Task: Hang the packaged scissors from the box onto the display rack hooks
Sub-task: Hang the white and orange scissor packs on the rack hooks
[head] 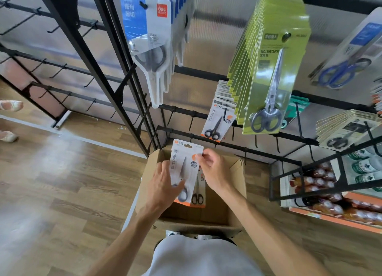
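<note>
cardboard box (237, 178) sits open on the floor under the rack, stock within reach | left hand (160, 184) grips the scissors pack (186, 168) at its lower edge, lifted above the box | right hand (213, 168) pinches its right edge, likely steadying the hang hole for the matching hook (224, 113)

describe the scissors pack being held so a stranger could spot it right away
Find the open cardboard box on the floor below the rack. Just above it, the left hand and right hand hold one white scissors pack. Unlike the hanging packs, it is on no hook.
</note>
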